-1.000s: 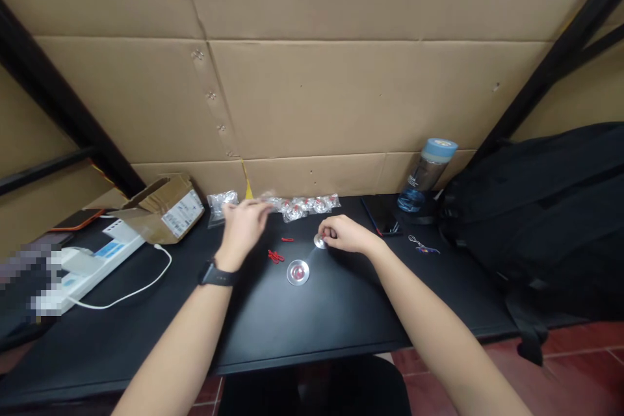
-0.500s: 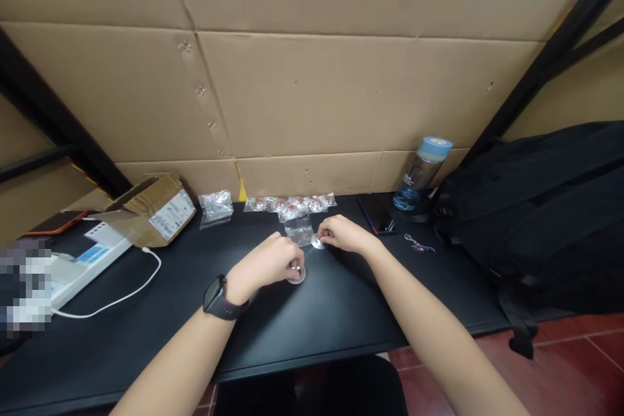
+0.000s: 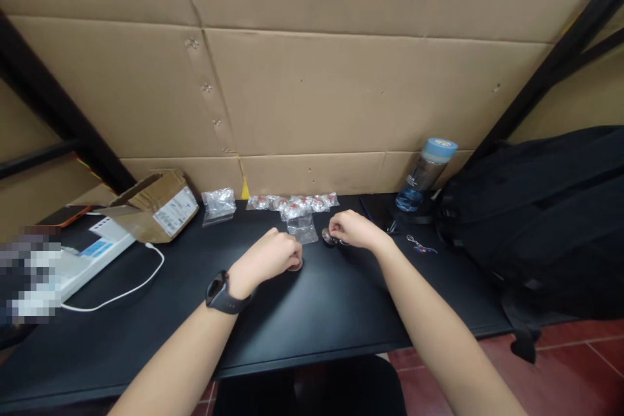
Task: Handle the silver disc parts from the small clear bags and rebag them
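Note:
My left hand [image 3: 273, 257], with a black watch on its wrist, is closed over a small round disc [image 3: 297, 266] low over the black table. Only the disc's rim shows under my fingertips. My right hand [image 3: 357, 231] pinches another shiny round disc [image 3: 328, 237], which tilts towards me and has a red spot by the fingertips. Whether either disc touches the table I cannot tell. Between and behind my hands lies a flat clear plastic bag [image 3: 303, 231]. Just beyond it sit several clear packets [image 3: 296, 207] of round pieces with red spots.
Along the left are a crumpled clear bag [image 3: 218, 203], an open cardboard box [image 3: 163, 208], a white power strip [image 3: 92, 266] and a white cable [image 3: 158, 266]. To the right stand a blue-lidded bottle [image 3: 425, 175], a keychain [image 3: 422, 247] and a black backpack [image 3: 546, 214]. A cardboard wall [image 3: 316, 97] closes the back.
My right hand has shifted slightly right and its disc has tilted up, now looking darker. My left hand has moved a little back and covers more of its disc. The view has shifted slightly.

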Demonstrator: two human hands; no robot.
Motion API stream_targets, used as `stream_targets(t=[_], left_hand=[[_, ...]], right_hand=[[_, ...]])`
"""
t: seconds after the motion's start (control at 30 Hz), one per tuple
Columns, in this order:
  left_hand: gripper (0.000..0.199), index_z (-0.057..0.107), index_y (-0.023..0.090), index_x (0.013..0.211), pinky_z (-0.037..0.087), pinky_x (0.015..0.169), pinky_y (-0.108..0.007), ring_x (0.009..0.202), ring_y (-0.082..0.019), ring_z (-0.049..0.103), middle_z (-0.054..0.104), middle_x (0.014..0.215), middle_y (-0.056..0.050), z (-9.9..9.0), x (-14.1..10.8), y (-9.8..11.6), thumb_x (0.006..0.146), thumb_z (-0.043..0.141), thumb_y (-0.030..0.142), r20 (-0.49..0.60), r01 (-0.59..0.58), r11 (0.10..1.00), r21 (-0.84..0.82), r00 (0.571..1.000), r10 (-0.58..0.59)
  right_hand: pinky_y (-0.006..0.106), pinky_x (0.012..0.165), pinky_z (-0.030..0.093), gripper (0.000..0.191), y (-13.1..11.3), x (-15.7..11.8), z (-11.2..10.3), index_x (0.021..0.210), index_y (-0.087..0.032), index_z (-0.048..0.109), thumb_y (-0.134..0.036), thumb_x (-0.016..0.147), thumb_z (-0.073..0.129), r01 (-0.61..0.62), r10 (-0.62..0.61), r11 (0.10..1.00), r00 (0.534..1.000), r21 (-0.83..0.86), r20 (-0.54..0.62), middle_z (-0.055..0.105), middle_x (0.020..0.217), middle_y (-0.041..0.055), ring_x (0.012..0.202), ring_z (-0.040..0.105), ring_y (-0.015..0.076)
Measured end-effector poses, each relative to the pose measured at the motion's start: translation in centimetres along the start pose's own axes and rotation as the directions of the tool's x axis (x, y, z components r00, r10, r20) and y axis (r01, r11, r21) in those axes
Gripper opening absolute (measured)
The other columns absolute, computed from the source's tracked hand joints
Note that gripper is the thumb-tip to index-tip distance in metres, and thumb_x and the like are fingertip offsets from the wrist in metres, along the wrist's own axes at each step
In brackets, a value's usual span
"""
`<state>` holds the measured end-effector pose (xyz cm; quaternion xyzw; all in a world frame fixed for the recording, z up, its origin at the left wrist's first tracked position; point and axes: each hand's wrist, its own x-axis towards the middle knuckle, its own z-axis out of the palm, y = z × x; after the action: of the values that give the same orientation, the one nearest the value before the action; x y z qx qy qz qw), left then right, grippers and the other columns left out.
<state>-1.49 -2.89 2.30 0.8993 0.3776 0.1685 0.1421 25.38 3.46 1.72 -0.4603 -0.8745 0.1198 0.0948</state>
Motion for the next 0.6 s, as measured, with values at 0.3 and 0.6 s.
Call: stream_targets(t=[0.3, 0.6], left_hand=[[0.007, 0.070, 0.024, 0.078, 0.031, 0.084, -0.033, 0.079, -0.019, 0.065, 0.073, 0.080, -0.001, -0.3, -0.1, -0.2, 0.084, 0.071, 0.020, 0.065, -0.045, 0.997, 0.065, 0.997, 0.041], [0.013, 0.069, 0.026, 0.100, 0.040, 0.083, -0.028, 0.078, -0.017, 0.066, 0.075, 0.086, 0.001, 0.0, 0.5, 0.7, 0.095, 0.056, 0.024, 0.101, -0.090, 0.975, -0.202, 0.989, 0.113]], right_hand=[[0.022, 0.065, 0.038, 0.006, 0.1, 0.0, -0.1, 0.082, -0.019, 0.073, -0.015, 0.083, 0.068, 0.018, -0.018, 0.999, 1.000, 0.034, 0.009, 0.071, 0.076, 0.0027, 0.067, 0.061, 0.0136], [0.022, 0.065, 0.039, 0.007, 0.1, 0.1, 0.0, 0.082, -0.019, 0.073, -0.016, 0.082, 0.067, 0.050, -0.051, 0.996, 0.998, 0.068, 0.022, 0.072, 0.076, 0.0030, 0.066, 0.061, 0.0135]])
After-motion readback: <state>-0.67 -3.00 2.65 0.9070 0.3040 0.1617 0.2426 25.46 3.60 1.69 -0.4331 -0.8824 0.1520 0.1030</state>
